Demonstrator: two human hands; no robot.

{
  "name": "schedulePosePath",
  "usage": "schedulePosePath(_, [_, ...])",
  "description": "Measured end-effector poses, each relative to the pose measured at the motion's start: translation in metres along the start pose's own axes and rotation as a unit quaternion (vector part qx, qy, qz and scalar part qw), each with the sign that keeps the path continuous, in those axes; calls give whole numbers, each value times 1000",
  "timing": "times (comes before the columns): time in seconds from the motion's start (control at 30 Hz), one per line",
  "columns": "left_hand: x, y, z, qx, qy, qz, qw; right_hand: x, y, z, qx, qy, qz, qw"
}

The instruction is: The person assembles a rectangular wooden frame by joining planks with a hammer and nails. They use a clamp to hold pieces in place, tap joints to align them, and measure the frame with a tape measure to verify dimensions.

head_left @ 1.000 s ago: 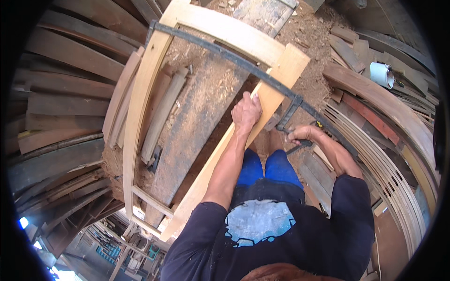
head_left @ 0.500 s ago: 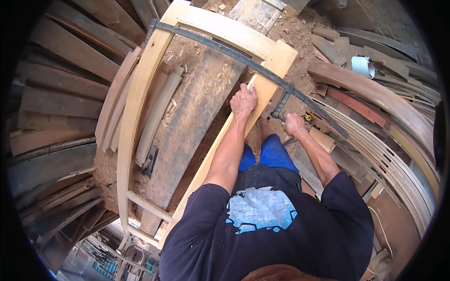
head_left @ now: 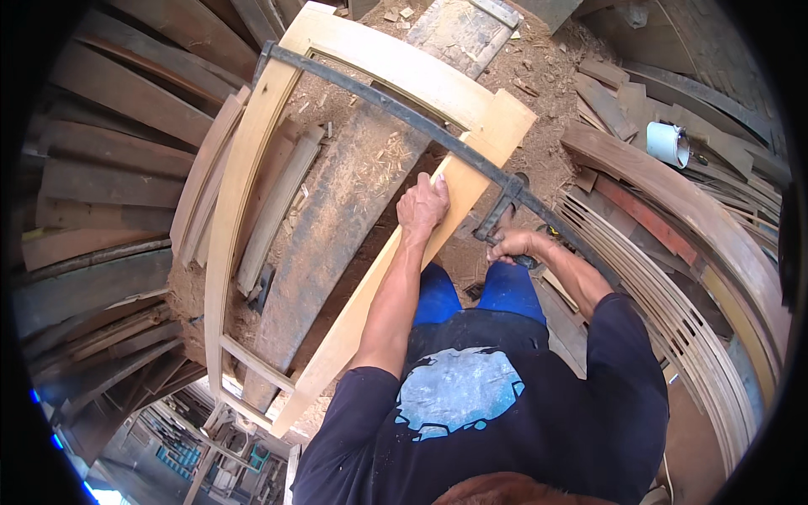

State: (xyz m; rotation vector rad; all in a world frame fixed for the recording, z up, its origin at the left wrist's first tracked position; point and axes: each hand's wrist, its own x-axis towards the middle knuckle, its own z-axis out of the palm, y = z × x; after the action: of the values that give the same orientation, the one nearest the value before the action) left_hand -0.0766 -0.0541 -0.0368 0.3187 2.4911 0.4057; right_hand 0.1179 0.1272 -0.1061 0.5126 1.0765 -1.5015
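A pale wooden frame (head_left: 229, 219) with long side rails and cross rails lies before me. Across its far end runs a long dark metal bar clamp (head_left: 389, 103), its hooked end at the far left corner and its sliding jaw beyond the near rail. My left hand (head_left: 422, 204) is wrapped over the wide near rail (head_left: 461, 187), just short of the clamp bar. To the right, my right hand (head_left: 512, 244) is closed around the clamp's screw handle (head_left: 526, 261) below the jaw. The screw's contact with the wood cannot be made out.
Under the frame is a dusty plank (head_left: 337, 210) strewn with shavings. Stacked boards (head_left: 109, 164) line the left side. Curved wooden pieces (head_left: 665, 181), long thin strips (head_left: 673, 303) and a light blue pot (head_left: 667, 144) lie at the right. Sawdust and offcuts cover the ground.
My right hand has moved left and nearer to me, turning at the clamp handle. My left hand keeps its hold on the rail. The whole view has shifted slightly.
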Motion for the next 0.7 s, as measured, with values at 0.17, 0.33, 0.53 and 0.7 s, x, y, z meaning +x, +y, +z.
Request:
schedulePosePath(0.17, [-4, -1, 4, 7, -1, -20, 1000, -24, -18, 21, -159, 100, -43, 981])
schedulePosePath(0.33, [-5, 8, 0, 7, 0, -32, 999, -41, -20, 52, -369, 331, -45, 867])
schedulePosePath(0.53, [-5, 14, -12, -11, -31, -37, 999, -50, -44, 73, -380, 395, 45, 835])
schedulePosePath(0.7, [-5, 0, -3, -25, -46, -42, 998, -34, -21, 5, -5, 5, 29, 1000])
